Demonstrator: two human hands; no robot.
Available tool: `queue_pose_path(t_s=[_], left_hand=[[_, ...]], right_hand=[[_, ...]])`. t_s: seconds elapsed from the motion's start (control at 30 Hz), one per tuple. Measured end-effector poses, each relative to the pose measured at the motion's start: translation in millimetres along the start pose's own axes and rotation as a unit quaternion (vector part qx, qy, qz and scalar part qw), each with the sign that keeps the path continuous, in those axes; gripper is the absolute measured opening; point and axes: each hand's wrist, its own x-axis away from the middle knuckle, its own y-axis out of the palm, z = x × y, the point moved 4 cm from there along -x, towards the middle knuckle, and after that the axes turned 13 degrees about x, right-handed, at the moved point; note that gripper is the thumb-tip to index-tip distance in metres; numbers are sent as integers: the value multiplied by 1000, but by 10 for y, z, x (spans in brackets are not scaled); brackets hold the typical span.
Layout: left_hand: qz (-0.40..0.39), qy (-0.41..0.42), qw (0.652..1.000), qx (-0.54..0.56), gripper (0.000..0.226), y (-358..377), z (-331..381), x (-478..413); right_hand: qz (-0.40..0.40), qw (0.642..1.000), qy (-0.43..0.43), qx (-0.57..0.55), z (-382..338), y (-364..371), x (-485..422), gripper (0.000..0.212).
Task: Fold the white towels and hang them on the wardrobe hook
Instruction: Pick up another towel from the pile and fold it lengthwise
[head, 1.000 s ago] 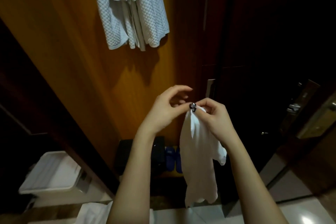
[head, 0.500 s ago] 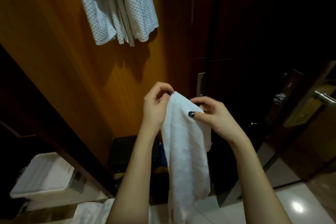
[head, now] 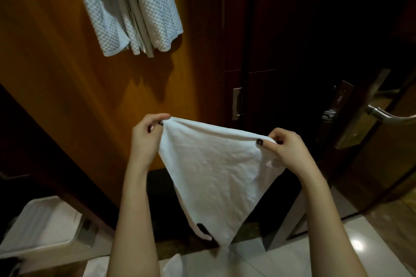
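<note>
Nearest the camera, two bare forearms rise from the bottom edge, and between them one white towel (head: 213, 171) is stretched out in the air. The left hand (head: 146, 139) pinches its upper left corner between curled fingers and thumb. The right hand (head: 287, 149) pinches the upper right corner the same way, its thumbnail painted dark. The top edge runs taut between the two hands and the cloth hangs down to a point, with one small dark tag (head: 202, 228) near its lower left edge. Below that point more white cloth (head: 174, 265) shows at the frame's bottom; how many pieces cannot be told. At lower left stands one white lidded bin (head: 42, 225), and at lower right is glossy floor tile (head: 358, 247). Beyond the hands is the wooden wardrobe panel (head: 67, 78), with one metal recessed pull (head: 237, 104) on the dark door to its right, and farther right one door lever (head: 387, 115). Highest up, a bundle of quilted white towels (head: 155, 7) hangs against the panel, well apart from the held towel. At least two quilted layers show, but the exact count is unclear.
</note>
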Motion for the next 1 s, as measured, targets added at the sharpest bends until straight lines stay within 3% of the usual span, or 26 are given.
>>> queue_pose_path(t_s=[0.07, 0.17, 0.33, 0.43, 0.53, 0.6, 0.77, 0.9, 1.0], left_hand=[[-11, -2, 1000, -13, 37, -57, -39, 12], [24, -13, 999, -48, 37, -119, -129, 45], [74, -20, 997, -25, 38, -10, -178, 185], [35, -53, 998, 29, 40, 231, -141, 283], [-16, -70, 993, 89, 41, 450, -79, 384], [-60, -71, 988, 127, 41, 545, -16, 441], [-172, -57, 968, 175, 27, 673, 143, 546], [-206, -26, 965, 163, 32, 692, 315, 566], [-214, -29, 955, 204, 32, 685, 396, 568]], right_hand=[[3, 1000, -9, -5, 43, 9, 34, 26], [-20, 999, -35, -36, 3, -8, 86, 10], [-53, 974, -58, -212, -245, 2, 230, 30], [-83, 955, -37, -282, -421, 109, 298, 23], [-136, 936, -37, -323, -578, 174, 348, 30], [-136, 948, -54, -284, -662, 176, 372, 35], [-33, 984, -94, -146, -925, 124, 370, 9], [15, 987, -147, -69, -1170, 92, 359, 14], [44, 981, -166, -86, -1305, 85, 375, 18]])
